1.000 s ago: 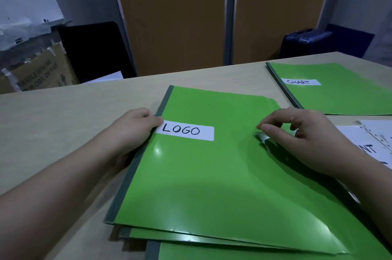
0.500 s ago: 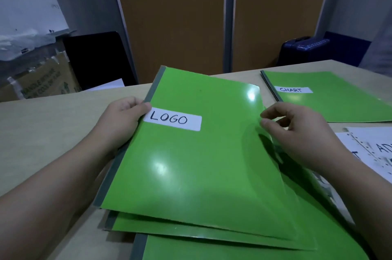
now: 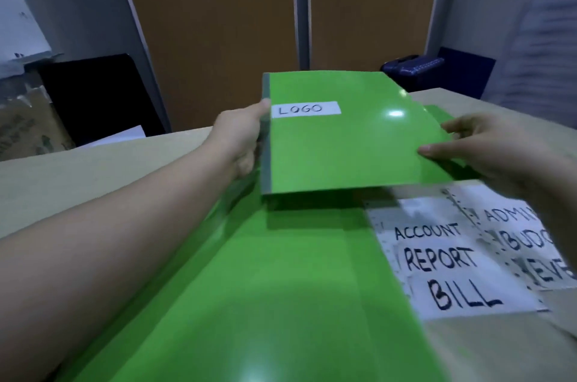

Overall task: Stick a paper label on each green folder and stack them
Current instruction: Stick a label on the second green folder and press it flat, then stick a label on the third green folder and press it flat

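A: How many of each, please?

B: Three green places counted. One green folder (image 3: 343,147) up in the air, with one LOGO label (image 3: 305,109) stuck close to its grey spine. Below it a pile of green folders (image 3: 281,288) flat on the surface (image 3: 93,172); not possible to count the layers. Behind, at the far right, one green corner (image 3: 438,114) of a further folder. Then two paper sheets just beside the pile: near sheet (image 3: 449,260) with ACCOUNT, REPORT, BILL, and right sheet (image 3: 527,244) with words cut off and blurred. Two hands.

A: And compared with half a second ago?

B: Lifted fully clear of the pile now; before, still resting on it along the near edge. Carried farther away and more to the right, so hiding the CHART label seen earlier. Much more of both sheets in view than before.

A: And the fingers?

B: Grips the spine side with the left hand (image 3: 240,138): thumb on top, touching the edge just beside the LOGO label, other fingers curled underneath and mostly hidden. Pinches the opposite edge with the right hand (image 3: 490,150): thumb tip pressed on the green top, one finger lying along the edge a little higher, the rest under the folder. Narrow gap in both hands, closed on the same folder.
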